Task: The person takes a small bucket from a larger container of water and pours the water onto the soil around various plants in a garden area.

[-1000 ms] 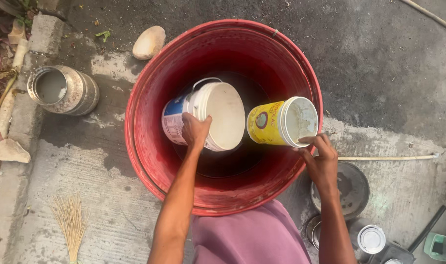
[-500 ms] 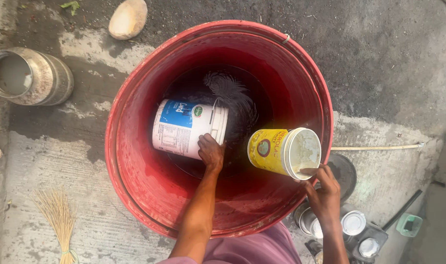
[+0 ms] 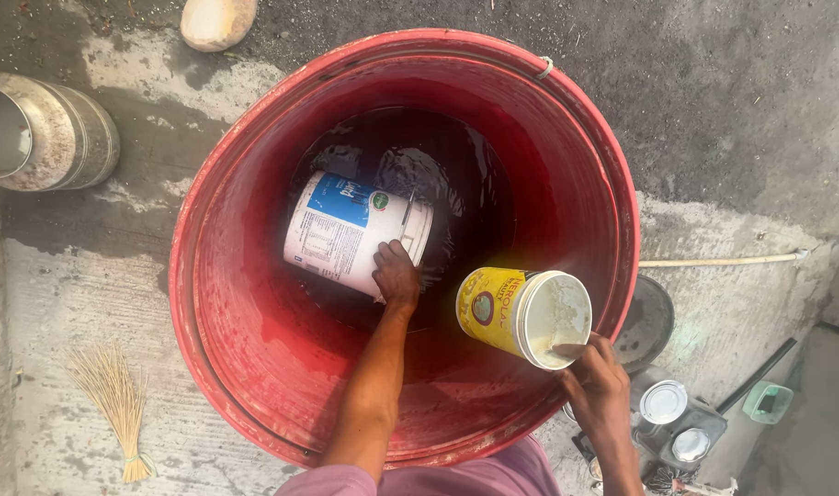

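Observation:
A big red barrel (image 3: 254, 367) stands on wet concrete, with dark water at its bottom. Deep inside it my left hand (image 3: 396, 274) grips the rim of a white bucket with a blue label (image 3: 346, 232). The bucket lies tilted on its side, its mouth toward the water. My right hand (image 3: 596, 384) holds a small yellow bucket (image 3: 498, 308) by its rim at the barrel's lower right edge. Its pale, stained inside faces right.
A metal pot (image 3: 52, 133) lies at the left and a pale stone (image 3: 215, 20) at the top. A straw broom (image 3: 116, 404) rests lower left. A dark round lid (image 3: 647, 321), several tins (image 3: 663, 402), a thin pipe (image 3: 723, 261) and a small green tub (image 3: 767, 402) sit on the right.
My left hand has pushed the white bucket down from the barrel's upper part into the water and turned it on its side. The yellow bucket has stayed near the rim.

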